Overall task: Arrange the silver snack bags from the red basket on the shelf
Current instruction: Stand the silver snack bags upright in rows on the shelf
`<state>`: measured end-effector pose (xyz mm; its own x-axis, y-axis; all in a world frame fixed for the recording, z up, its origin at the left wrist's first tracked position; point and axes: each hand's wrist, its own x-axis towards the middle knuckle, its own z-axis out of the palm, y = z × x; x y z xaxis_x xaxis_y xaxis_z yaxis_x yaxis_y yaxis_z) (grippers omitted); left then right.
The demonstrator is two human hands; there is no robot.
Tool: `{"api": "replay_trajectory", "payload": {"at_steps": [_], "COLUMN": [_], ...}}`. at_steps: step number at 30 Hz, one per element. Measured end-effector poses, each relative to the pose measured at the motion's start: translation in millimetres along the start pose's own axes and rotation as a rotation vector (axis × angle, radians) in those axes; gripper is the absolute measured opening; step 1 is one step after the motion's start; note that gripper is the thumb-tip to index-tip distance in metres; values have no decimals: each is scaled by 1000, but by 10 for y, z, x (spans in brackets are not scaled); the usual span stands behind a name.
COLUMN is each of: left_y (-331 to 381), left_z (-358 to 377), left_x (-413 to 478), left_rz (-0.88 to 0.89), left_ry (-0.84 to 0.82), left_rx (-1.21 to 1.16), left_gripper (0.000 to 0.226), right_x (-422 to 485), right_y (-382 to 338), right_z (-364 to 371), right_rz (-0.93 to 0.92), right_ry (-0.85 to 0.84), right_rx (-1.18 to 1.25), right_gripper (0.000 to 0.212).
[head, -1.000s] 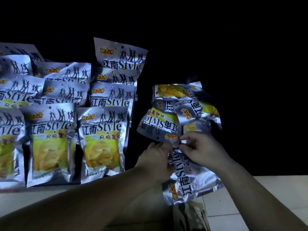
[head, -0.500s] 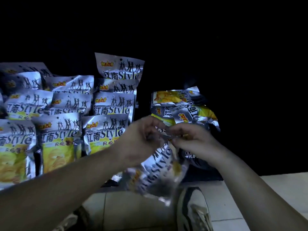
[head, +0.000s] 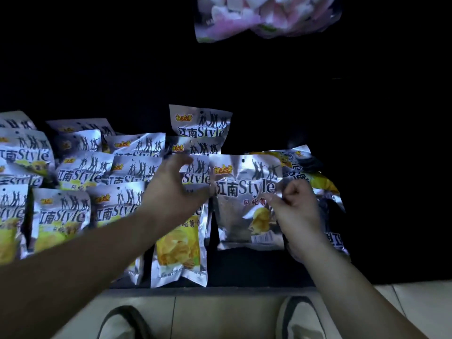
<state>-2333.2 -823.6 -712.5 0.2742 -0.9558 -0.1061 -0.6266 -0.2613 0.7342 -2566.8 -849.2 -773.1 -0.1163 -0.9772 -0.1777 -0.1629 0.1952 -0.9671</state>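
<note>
I am holding a silver snack bag [head: 244,199] upright on the dark shelf, just right of the standing rows. My right hand [head: 297,214] pinches its right edge with curled fingers. To the bag's left, my left hand [head: 175,189] is blurred, its fingers spread in a loose curve. The thumb lies at the bag's left edge, and no finger wraps round it. Several matching silver bags [head: 73,211] stand in rows on the left. A loose heap of the same bags [head: 310,174] lies behind my right hand. No red basket shows.
A pink and white packet [head: 264,18] hangs above at the top. The shelf's front edge [head: 244,288] runs below the bags, with pale floor tiles and my two shoes [head: 300,319] beneath. The shelf is dark to the right of the heap.
The bag was lifted from the loose heap, turned upright and brought onto the shelf beside the rows. My left hand has let go and spread. The view tilted up.
</note>
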Motion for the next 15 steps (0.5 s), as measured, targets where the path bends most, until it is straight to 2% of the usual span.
{"api": "replay_trajectory", "payload": {"at_steps": [2, 3, 5, 8, 10, 13, 15], "left_y": [-74, -62, 20, 160, 225, 270, 253], "left_z": [193, 330, 577, 748, 759, 722, 677], "left_x": [-195, -303, -483, -611, -600, -576, -547], "left_rz": [-55, -88, -115, -41, -17, 63, 66], "left_ry": [52, 14, -121, -201, -244, -262, -200], "left_rx": [-167, -292, -482, -526, -552, -610, -616], "left_gripper": [42, 35, 39, 60, 64, 36, 25], "right_x": [0, -10, -55, -183, -277, -363, -326], "right_y": [-8, -26, -120, -329, -453, -558, -547], "right_z": [0, 1, 12, 11, -44, -174, -254], "right_rz": [-2, -17, -47, -8, 53, 148, 149], "right_ry": [51, 56, 36, -50, -148, -316, -299], "right_rx": [38, 47, 36, 71, 157, 331, 361], "right_gripper": [42, 42, 40, 37, 32, 18, 15]}}
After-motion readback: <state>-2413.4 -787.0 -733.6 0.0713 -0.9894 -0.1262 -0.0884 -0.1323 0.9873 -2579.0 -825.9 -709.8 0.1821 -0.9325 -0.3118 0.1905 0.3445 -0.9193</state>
